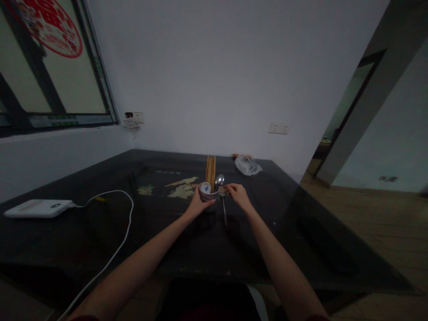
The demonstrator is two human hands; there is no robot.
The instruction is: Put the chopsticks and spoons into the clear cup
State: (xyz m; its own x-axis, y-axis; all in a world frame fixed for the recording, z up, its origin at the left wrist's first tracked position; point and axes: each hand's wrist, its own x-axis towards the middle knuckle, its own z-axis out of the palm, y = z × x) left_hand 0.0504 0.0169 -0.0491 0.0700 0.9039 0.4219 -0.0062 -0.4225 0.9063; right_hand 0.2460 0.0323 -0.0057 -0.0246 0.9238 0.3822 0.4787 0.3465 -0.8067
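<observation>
My left hand (197, 203) is wrapped round the side of a small utensil holder (209, 196). Wooden chopsticks (211, 168) stand upright in it, beside a white piece with a blue mark (205, 188), perhaps a ceramic spoon. The shiny bowl of a metal spoon (220, 179) shows at the holder's right rim. Just right of the holder, my right hand (236, 192) is closed in a pinch at the upper part of a thin metal utensil (224, 211). Its handle points down toward me; the utensil's head is too blurred to name.
On the dark table (160, 240), a white power bank (38, 208) lies at the left, its white cable (129, 223) looping toward me. A crumpled clear plastic bag (248, 165) is at the back. A long dark object (326, 244) lies at the right. Behind stands a wall (207, 89).
</observation>
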